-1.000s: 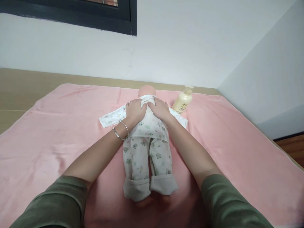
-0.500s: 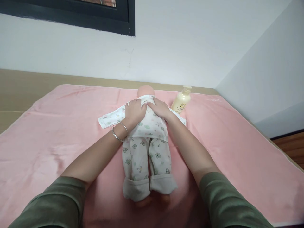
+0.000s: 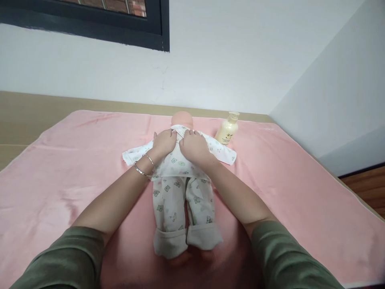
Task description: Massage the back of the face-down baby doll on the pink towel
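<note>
A baby doll lies lengthwise before me, its bald head (image 3: 182, 119) at the far end and its bare feet toward me. It wears a white printed long-sleeved shirt (image 3: 180, 166) and matching trousers (image 3: 174, 204) with turned-up cuffs. No face shows. Near the collar, my left hand (image 3: 165, 143) has its fingers bent, closed on the shirt's cloth. Close beside it my right hand (image 3: 195, 147) is curled on the same shirt, fingertips at the collar. Small folds run between the hands. Both sleeves stretch out sideways.
A pale yellow pump bottle (image 3: 227, 129) stands right of the doll's head, just behind the right sleeve. Beneath everything spreads a pink sheet (image 3: 279, 176) on a wooden surface (image 3: 45, 102). A white wall (image 3: 216, 60) with a dark window frame (image 3: 144, 34) rises behind.
My right hand has turned and curled its fingers at the collar; my left hand has shifted slightly left, fingers bent in. The right sleeve now lies more exposed. The view has tilted slightly.
</note>
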Tool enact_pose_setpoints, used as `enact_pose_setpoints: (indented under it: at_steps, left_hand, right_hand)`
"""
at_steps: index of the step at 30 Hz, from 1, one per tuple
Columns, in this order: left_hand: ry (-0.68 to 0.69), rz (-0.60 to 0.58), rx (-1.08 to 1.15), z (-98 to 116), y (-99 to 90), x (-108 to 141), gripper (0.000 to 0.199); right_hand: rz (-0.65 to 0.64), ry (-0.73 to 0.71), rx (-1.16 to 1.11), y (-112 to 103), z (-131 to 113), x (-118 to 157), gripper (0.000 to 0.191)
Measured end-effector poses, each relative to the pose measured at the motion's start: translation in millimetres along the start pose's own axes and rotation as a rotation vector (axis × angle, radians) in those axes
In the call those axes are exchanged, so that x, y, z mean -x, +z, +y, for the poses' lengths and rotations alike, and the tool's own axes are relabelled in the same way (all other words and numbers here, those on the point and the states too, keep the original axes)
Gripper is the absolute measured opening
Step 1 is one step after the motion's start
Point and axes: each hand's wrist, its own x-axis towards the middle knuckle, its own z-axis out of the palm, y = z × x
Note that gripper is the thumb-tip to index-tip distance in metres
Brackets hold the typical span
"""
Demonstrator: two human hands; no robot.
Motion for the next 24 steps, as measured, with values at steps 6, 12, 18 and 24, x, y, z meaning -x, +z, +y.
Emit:
enact_pose_setpoints:
  at_steps: [6, 12, 18, 24]
  left_hand:
    - [0.075, 0.103, -0.197, 27.8, 5.3, 28.2, 0.052]
    - [0.049, 0.033, -0.078, 18.8, 2.9, 17.0, 0.047]
    - [0.029, 0.071, 0.013, 9.5, 8.6, 5.9, 0.054]
    - [0.083, 0.086, -0.174, 33.0, 8.9, 32.4, 0.050]
  right_hand:
    - [-0.071, 0.067, -0.274, 4.2, 40.4, -25.8, 0.053]
    - [-0.041, 0.048, -0.141, 7.1, 28.7, -17.8, 0.055]
    - [-0.090, -0.020, -0.077, -3.1, 15.8, -3.9, 0.052]
    - [-0.079, 0.046, -0.257, 9.3, 38.6, -27.6, 0.055]
